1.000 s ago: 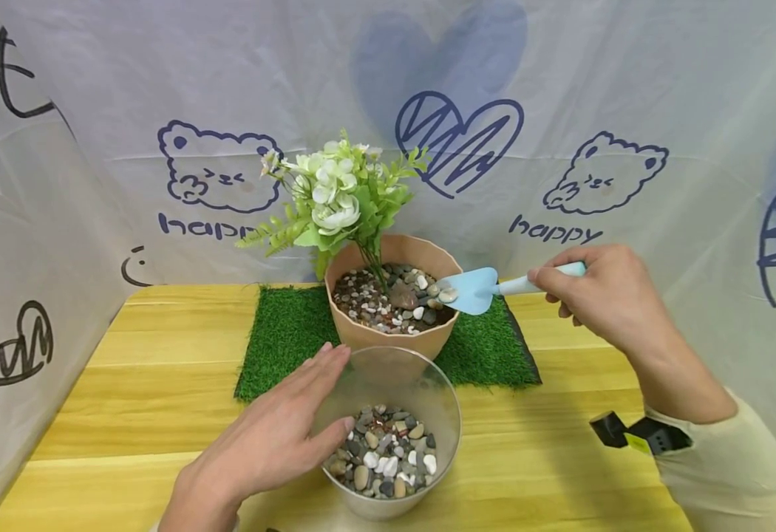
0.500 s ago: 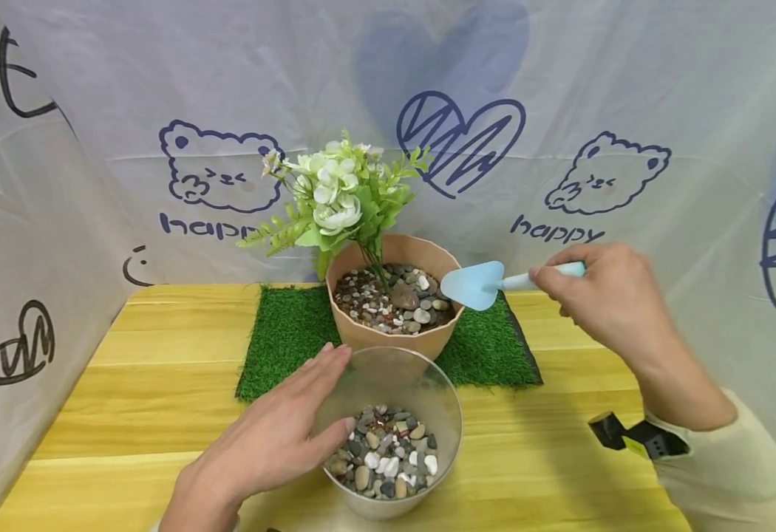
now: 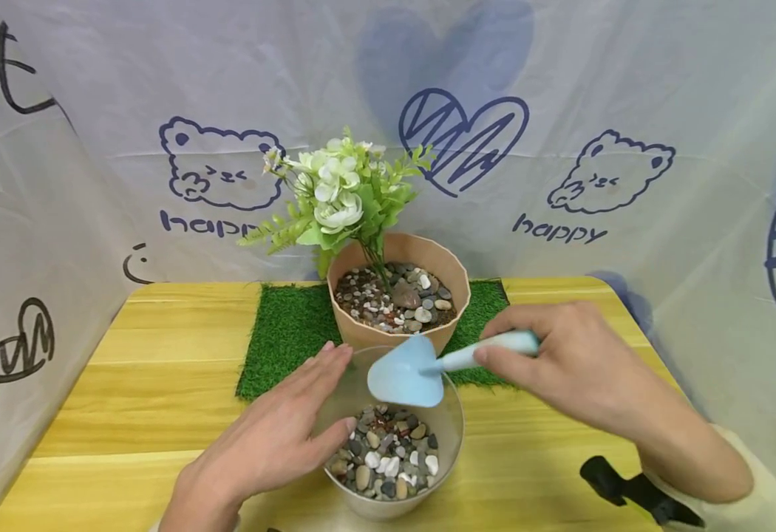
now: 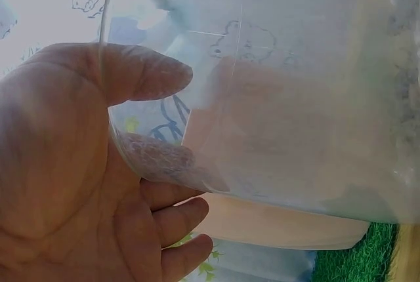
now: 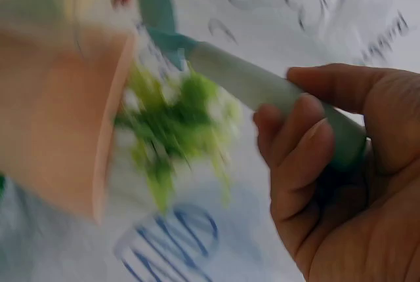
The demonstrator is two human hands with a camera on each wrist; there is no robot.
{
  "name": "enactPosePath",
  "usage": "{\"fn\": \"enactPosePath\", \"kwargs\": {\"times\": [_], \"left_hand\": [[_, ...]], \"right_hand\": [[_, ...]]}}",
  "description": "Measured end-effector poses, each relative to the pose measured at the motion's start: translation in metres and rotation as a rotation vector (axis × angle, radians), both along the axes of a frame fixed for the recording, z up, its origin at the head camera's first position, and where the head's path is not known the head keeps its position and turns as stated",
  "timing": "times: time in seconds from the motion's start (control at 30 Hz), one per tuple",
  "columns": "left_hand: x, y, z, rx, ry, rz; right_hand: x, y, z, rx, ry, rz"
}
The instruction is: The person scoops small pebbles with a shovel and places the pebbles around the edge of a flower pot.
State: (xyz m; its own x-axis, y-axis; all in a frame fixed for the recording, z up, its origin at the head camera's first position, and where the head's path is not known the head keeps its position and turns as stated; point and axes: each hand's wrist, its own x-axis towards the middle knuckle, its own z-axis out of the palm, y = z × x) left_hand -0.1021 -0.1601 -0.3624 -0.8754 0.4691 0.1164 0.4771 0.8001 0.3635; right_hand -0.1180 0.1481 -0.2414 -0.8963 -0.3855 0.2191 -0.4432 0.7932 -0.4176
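Note:
My right hand (image 3: 561, 369) grips the pale handle of a small light-blue hand trowel (image 3: 409, 377). Its blade hangs over the mouth of a clear plastic container (image 3: 453, 443), with no stones visible on it. Several grey, tan and white pebbles (image 3: 388, 462) lie at the container's bottom. My left hand (image 3: 275, 428) holds the container at its left rim; in the left wrist view the thumb (image 4: 147, 75) reaches over the rim, with the fingers outside. Behind stands a peach flowerpot (image 3: 355, 325) holding soil, stones and white flowers (image 3: 338, 192). The right wrist view is blurred around the trowel.
Under the pot lies a green artificial-grass mat (image 3: 281, 347) on a yellow wooden table (image 3: 142, 399). A white printed cloth (image 3: 335, 59) hangs behind and along both sides. A black device (image 3: 641, 491) is strapped to my right wrist.
The trowel tipped its pebbles into the flowerpot's right side, then my right hand brought it back toward me and left, over the container. My left hand has stayed in place.

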Motion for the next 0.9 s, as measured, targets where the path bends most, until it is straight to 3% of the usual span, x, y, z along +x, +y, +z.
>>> {"fn": "enactPosePath", "kwargs": {"times": [0.17, 0.3, 0.6, 0.9], "left_hand": [[0.001, -0.001, 0.001, -0.002, 0.005, 0.01], [0.001, -0.001, 0.0, 0.005, 0.008, 0.007], [0.0, 0.0, 0.001, 0.001, 0.021, 0.001], [-0.001, 0.001, 0.001, -0.001, 0.016, -0.004]], "right_hand": [[0.0, -0.032, -0.043, 0.202, 0.09, 0.193], [-0.003, -0.047, -0.066, 0.296, 0.16, 0.245], [-0.006, -0.058, -0.077, 0.364, 0.241, 0.213], [-0.007, -0.064, -0.079, 0.379, 0.142, 0.175]]}}
